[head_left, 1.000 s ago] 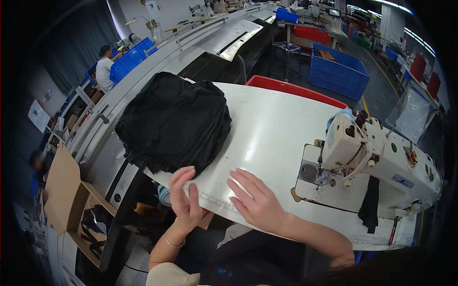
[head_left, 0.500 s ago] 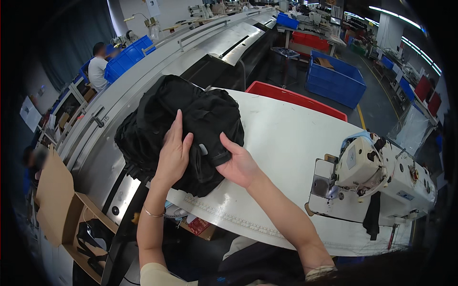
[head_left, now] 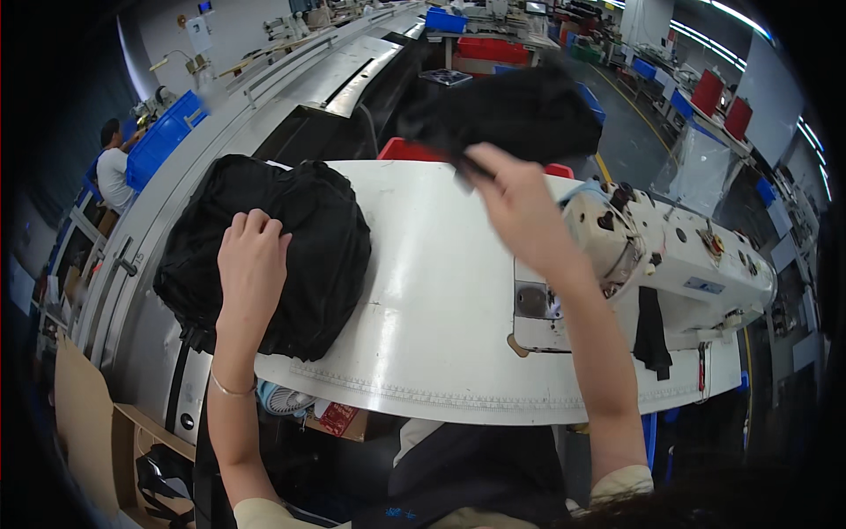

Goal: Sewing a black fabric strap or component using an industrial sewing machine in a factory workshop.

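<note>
A rumpled pile of black cloth pieces lies at the left end of the white sewing table. My left hand rests on this pile, its fingers curled and closed on the cloth. Up and to the right, my right hand grips the near edge of a separate black cloth piece, lifted above the table's far side. Motion smears that piece, so its exact kind does not show. Right of the bare tabletop stands a white industrial sewing machine, with a narrow black strip hanging at its front.
Beyond the far edge sits a red bin, partly covered by the raised cloth. A metal-topped long bench runs along the left. An open cardboard box stands at lower left. Farther off, a person in white is beside a blue crate.
One black cloth piece has left the pile in my right hand, moving up and to the right. My left hand's fingers have curled in on the pile. The whole view has turned rightward.
</note>
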`<state>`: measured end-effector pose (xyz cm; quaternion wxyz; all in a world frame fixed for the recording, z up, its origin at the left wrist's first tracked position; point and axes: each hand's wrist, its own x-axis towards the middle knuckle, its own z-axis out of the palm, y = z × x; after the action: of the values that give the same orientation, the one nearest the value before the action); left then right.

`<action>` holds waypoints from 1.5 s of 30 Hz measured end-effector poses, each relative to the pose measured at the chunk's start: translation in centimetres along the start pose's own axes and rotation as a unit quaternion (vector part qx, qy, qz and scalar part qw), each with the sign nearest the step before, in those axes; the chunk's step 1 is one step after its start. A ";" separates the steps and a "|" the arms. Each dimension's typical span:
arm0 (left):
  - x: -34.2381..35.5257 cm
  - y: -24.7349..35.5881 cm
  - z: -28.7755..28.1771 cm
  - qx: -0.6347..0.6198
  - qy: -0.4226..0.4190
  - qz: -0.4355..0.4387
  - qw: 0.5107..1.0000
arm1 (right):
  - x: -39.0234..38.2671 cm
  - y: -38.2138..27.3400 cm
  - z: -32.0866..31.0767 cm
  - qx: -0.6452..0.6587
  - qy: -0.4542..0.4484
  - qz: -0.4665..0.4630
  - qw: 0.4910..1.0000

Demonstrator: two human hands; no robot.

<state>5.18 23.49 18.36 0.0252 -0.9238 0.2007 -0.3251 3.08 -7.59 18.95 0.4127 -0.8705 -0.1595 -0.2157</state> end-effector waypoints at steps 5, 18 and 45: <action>-5.0 8.5 -0.9 -0.461 -0.113 0.006 0.880 | -18.4 -0.8 6.1 -0.192 -0.267 -0.084 0.941; -7.6 20.5 5.5 -0.371 -0.166 0.109 0.907 | -23.1 -3.9 9.9 -0.125 -0.160 -0.347 0.916; 4.9 27.6 17.4 -0.381 -0.093 0.258 0.883 | -21.9 13.5 -1.7 -0.106 -0.243 -0.167 0.950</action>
<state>9.53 -5.17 2.64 -0.2271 -0.8035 0.5375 -0.1180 -9.95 -19.33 0.04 0.2254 -0.8960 -0.3741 -0.0794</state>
